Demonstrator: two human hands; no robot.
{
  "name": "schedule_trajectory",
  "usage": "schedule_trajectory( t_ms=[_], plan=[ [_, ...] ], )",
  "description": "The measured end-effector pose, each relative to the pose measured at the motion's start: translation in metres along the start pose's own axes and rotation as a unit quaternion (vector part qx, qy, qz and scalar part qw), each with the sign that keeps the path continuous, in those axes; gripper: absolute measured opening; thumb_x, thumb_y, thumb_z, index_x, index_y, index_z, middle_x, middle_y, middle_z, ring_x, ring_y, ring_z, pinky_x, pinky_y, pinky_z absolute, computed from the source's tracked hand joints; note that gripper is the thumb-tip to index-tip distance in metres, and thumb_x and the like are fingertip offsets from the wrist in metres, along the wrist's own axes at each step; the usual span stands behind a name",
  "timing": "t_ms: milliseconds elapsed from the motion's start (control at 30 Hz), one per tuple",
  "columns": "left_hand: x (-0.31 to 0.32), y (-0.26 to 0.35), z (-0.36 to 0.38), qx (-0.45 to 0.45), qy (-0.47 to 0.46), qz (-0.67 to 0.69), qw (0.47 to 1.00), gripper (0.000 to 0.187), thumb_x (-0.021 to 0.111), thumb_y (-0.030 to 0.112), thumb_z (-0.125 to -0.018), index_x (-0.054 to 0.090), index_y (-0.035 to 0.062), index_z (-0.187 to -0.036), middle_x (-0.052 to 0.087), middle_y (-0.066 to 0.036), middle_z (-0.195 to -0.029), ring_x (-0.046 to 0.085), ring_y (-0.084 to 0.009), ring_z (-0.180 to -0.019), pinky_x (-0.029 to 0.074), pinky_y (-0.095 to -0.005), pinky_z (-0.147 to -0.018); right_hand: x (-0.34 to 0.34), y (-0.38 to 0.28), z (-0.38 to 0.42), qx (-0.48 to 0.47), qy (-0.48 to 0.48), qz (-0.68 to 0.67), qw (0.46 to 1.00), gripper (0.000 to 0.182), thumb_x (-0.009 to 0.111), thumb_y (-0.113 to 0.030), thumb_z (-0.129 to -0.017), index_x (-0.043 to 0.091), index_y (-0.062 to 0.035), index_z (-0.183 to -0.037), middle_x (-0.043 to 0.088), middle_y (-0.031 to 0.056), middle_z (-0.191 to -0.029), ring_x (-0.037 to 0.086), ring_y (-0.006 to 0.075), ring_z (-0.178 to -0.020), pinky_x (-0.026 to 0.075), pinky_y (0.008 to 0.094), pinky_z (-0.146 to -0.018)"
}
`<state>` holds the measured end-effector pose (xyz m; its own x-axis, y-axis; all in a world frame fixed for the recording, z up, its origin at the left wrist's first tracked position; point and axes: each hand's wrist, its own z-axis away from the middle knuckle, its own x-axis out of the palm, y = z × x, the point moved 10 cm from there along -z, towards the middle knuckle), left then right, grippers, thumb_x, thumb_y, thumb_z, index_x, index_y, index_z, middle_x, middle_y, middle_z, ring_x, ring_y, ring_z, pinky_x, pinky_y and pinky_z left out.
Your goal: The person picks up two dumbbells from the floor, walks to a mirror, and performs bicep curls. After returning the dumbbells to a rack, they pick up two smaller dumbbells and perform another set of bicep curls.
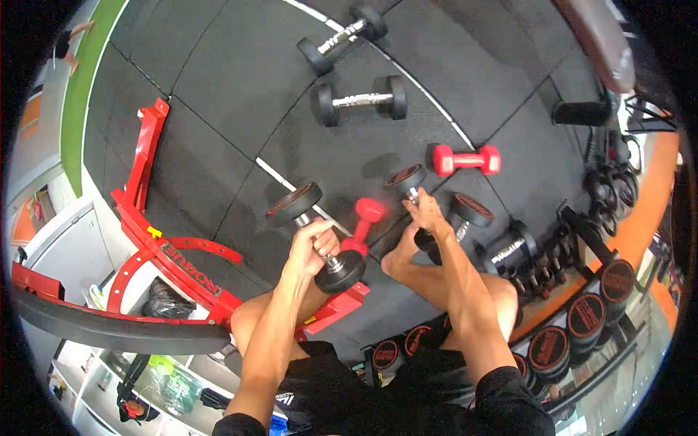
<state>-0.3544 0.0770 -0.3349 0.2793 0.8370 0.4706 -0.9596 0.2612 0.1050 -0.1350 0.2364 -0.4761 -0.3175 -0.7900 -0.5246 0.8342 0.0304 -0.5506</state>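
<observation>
My left hand (314,245) is wrapped round the chrome handle of a black dumbbell (294,204), whose two round heads stick out on either side of the fist. The fingers of my right hand (427,213) close on the handle of another black dumbbell (406,177). Its lower head is partly hidden behind my wrist. Between the hands, a red dumbbell (369,209) rests on the floor, slightly blurred. Just right of my right hand is one more black dumbbell (472,208), partly covered by my forearm. A second red dumbbell (467,160) lies farther out.
Two black dumbbells (362,100) (342,42) lie on the black mat floor ahead. A red-framed bench (182,265) stands at left. Another dumbbell (507,249) lies at right, near a rack of round-headed dumbbells (585,315). Someone's arm (82,29) shows at the top left.
</observation>
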Motion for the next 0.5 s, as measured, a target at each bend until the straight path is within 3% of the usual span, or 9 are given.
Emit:
schedule_trajectory(
  t_ms=[67,133,200,267,300,433,500],
  plan=[
    [0.026,0.000,0.037,0.008,-0.013,-0.048,0.999,0.034,0.061,0.018,-0.092,0.041,0.0169,-0.064,0.033,0.006,-0.050,0.035,-0.0098,-0.042,0.036,-0.0308,-0.049,-0.023,-0.022,0.034,0.004,-0.001,-0.048,0.999,0.039,0.069,-0.029,-0.087,0.054,0.0042,-0.100,0.066,0.0297,-0.093,0.066,0.0441,-0.095,0.051,0.0466,-0.081],
    [0.031,-0.008,0.076,-0.016,0.042,-0.082,0.996,0.030,0.062,0.017,-0.091,0.043,0.0163,-0.067,0.034,0.006,-0.050,0.036,-0.0099,-0.043,0.037,-0.0318,-0.050,-0.060,-0.069,0.078,0.012,-0.011,-0.110,0.994,0.049,0.066,-0.034,-0.088,0.053,0.0068,-0.111,0.064,0.0347,-0.096,0.063,0.0515,-0.098,0.050,0.0514,-0.083],
    [0.055,-0.010,0.118,-0.007,0.001,-0.105,0.994,0.026,0.064,0.015,-0.091,0.046,0.0152,-0.072,0.034,0.005,-0.050,0.037,-0.0115,-0.042,0.038,-0.0323,-0.049,-0.088,-0.103,0.120,0.027,-0.012,-0.163,0.986,0.044,0.069,-0.033,-0.087,0.057,0.0070,-0.101,0.065,0.0291,-0.089,0.066,0.0438,-0.087,0.051,0.0474,-0.078],
    [0.077,-0.015,0.157,-0.026,-0.012,-0.112,0.993,0.027,0.064,0.014,-0.091,0.045,0.0152,-0.071,0.034,0.004,-0.049,0.037,-0.0118,-0.040,0.038,-0.0320,-0.048,-0.123,-0.145,0.162,0.007,0.025,-0.113,0.993,0.039,0.072,-0.029,-0.086,0.060,0.0052,-0.101,0.065,0.0243,-0.087,0.065,0.0377,-0.083,0.051,0.0437,-0.076],
    [0.093,-0.015,0.179,-0.037,0.001,-0.117,0.992,0.029,0.064,0.013,-0.091,0.044,0.0157,-0.069,0.034,0.004,-0.049,0.036,-0.0118,-0.039,0.037,-0.0316,-0.048,-0.139,-0.170,0.186,-0.013,0.022,-0.156,0.987,0.037,0.073,-0.025,-0.085,0.061,0.0043,-0.104,0.065,0.0217,-0.087,0.064,0.0347,-0.082,0.051,0.0421,-0.078],
    [0.144,-0.023,0.260,-0.053,-0.059,-0.133,0.988,0.040,0.061,0.023,-0.096,0.041,0.0152,-0.062,0.032,0.004,-0.047,0.034,-0.0119,-0.039,0.037,-0.0321,-0.047,-0.194,-0.248,0.284,-0.007,-0.010,-0.314,0.949,0.049,0.074,-0.004,-0.078,0.060,0.0013,-0.125,0.065,0.0145,-0.118,0.062,0.0247,-0.107,0.048,0.0366,-0.097],
    [0.170,-0.025,0.299,-0.057,-0.081,-0.134,0.986,0.040,0.059,0.024,-0.097,0.041,0.0152,-0.062,0.033,0.003,-0.047,0.033,-0.0122,-0.039,0.036,-0.0322,-0.047,-0.226,-0.278,0.331,-0.042,0.034,-0.410,0.910,0.034,0.069,-0.004,-0.082,0.060,-0.0013,-0.115,0.062,0.0064,-0.095,0.056,0.0154,-0.083,0.043,0.0298,-0.072]
  ],
)
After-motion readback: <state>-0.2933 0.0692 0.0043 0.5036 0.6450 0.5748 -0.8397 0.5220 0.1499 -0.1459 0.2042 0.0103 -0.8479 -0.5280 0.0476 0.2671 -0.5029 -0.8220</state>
